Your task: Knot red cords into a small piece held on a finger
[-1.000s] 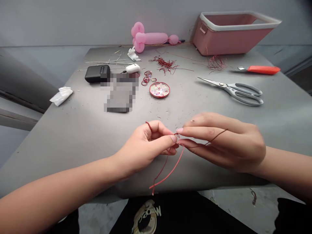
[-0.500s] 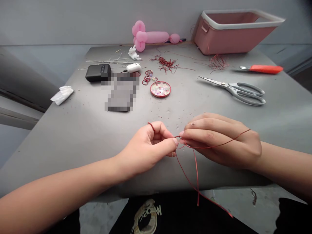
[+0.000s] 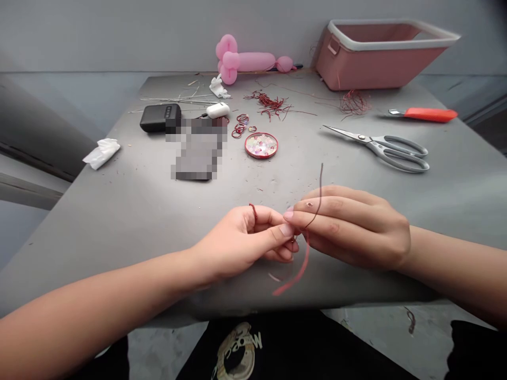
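Cord (image 3: 306,258), thin and red, is held at the fingertips between the two hands, over the near part of the table (image 3: 158,211). One dark strand rises in front of the right fingers; a pinker one hangs below and bends left, its end blurred.

The left hand (image 3: 249,240) pinches the cord between thumb and forefinger, the other fingers curled beneath; a red loop (image 3: 253,212) circles one finger. The right hand (image 3: 352,227) meets it tip to tip, fingers pressed together on the cord, its thumb hidden behind them.

Beyond the hands sits a red-rimmed dish (image 3: 261,157) of pale and pink beads (image 3: 259,143). Small red rings (image 3: 238,130) lie just behind it, with cord scraps (image 3: 269,102) farther back. To the left are a pixelated dark slab (image 3: 198,153), a white case (image 3: 217,110), a black box (image 3: 156,119) and a crumpled tissue (image 3: 101,153) near the table's left edge.

On the right, grey scissors (image 3: 376,143) point left, slightly parted at the handles, and an orange cutter (image 3: 430,114) lies behind them. A cord tangle (image 3: 354,103) rests before the pink bin (image 3: 368,68). A pink balloon (image 3: 253,60) lies along the wall.
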The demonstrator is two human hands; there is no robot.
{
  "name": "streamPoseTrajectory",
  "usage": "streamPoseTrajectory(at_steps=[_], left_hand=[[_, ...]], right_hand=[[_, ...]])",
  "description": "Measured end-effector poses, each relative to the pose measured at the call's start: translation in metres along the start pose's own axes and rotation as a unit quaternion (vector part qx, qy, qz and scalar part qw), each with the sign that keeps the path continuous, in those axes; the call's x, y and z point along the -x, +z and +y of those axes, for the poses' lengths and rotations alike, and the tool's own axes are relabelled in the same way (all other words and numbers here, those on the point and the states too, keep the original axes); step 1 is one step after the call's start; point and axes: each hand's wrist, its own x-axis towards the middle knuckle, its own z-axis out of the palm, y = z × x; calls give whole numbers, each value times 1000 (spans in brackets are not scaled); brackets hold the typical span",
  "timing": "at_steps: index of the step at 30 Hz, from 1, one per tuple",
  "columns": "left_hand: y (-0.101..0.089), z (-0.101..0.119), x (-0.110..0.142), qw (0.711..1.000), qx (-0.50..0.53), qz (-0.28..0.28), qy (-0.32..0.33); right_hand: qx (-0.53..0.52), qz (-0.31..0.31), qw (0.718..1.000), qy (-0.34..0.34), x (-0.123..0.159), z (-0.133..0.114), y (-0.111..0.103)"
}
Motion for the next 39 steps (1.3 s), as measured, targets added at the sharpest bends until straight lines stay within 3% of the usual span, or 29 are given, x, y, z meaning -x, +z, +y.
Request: streamPoseTrajectory(at_steps=[4,9,16,22,26,33,36,39], left_hand=[[-4,-2,-1,999,29,-15,-2],[-4,0,0,998,36,-52,4],[0,2,2,998,42,-56,7],[0,2,1,999,-25,-28,-6],[-1,2,-1,997,-64,-35,-18],[-1,1,-1,997,-66,-48,-10],[0,0,0,998,-42,-50,21],[0,-1,0,996,-56,-23,63]], right_hand=[[-32,29,998,36,-1,0,-1],[-23,23,997,72,1,-2,-2],[50,70,996,-12,6,-1,-6],[51,-3,996,-72,-4,2,-13],[36,-32,996,-73,-5,1,-16],[-19,-51,998,-12,0,-4,-15],[-37,10,998,55,0,-6,-8],[-148,61,973,166,-4,-8,-1]])
